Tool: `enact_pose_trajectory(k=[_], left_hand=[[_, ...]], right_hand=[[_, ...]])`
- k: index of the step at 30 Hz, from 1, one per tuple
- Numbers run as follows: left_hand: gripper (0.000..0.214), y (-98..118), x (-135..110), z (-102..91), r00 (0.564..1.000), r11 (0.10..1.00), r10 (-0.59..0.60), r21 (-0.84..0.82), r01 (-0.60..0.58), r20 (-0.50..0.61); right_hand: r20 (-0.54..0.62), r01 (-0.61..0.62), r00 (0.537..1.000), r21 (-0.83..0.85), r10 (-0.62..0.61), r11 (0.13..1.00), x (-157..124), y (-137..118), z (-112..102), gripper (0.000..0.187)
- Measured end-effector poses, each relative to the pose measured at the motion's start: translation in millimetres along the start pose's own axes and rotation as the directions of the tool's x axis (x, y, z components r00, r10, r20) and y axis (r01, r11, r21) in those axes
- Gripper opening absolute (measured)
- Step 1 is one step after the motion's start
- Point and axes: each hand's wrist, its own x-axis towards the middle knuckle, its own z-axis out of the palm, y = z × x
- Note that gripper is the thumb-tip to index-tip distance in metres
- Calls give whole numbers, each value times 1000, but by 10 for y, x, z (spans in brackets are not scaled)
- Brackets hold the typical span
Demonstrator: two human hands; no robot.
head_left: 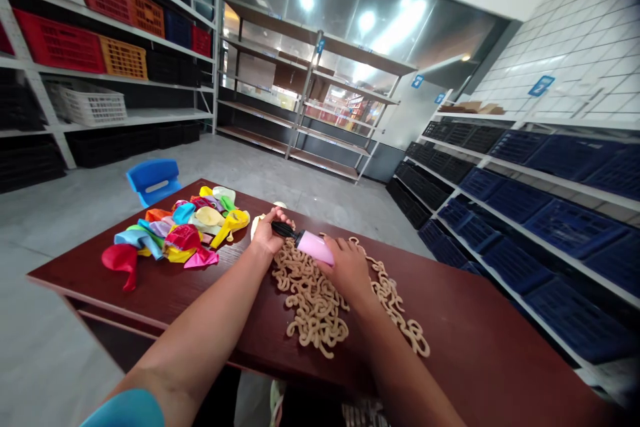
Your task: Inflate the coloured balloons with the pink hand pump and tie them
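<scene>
My right hand (349,268) is wrapped round the pink barrel of a small hand pump (313,245), held just above a heap of tan curly tubes (320,303) on the dark red-brown table (475,340). My left hand (273,229) is closed at the pump's black nozzle end, pinching something pale there that I cannot make out. A pile of limp coloured balloons (177,233) lies on the table to the left of both hands.
A blue plastic chair (153,179) stands behind the table's far left corner. Metal shelving with red, orange and black crates (75,47) lines the left wall. Shelves of blue and black bins (545,213) run along the right. Grey floor lies between.
</scene>
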Motion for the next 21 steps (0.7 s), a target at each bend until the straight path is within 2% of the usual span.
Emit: enact_pose_trajectory(k=[5,6,8,11,14,18,21], left_hand=[[5,7,9,-7,990,990,-127,54,130,-56],[5,2,5,-6,987,985,-154,68,156,-44],[19,-15,-16,4,985,980,-175,93,173,9],[39,-49,-76,42,987,982,-141,137,129,79],[49,-76,-138,100,990,987,-60,154,40,127],[52,-93,-188,201,994,987,58,143,-72,97],[50,-117,-207,292,994,982,91,159,-99,60]], right_hand=[[-81,4,997,49,0,999,-28,68,173,54],[-94,-1,996,58,6,998,-38,98,201,52],[-121,-11,992,69,19,998,-55,157,240,51],[-144,-15,989,80,26,997,-68,212,254,49],[-139,-1,990,83,13,997,-70,224,246,49],[-142,-24,989,80,35,997,-63,248,260,55],[-135,-92,985,90,104,992,-56,288,304,61]])
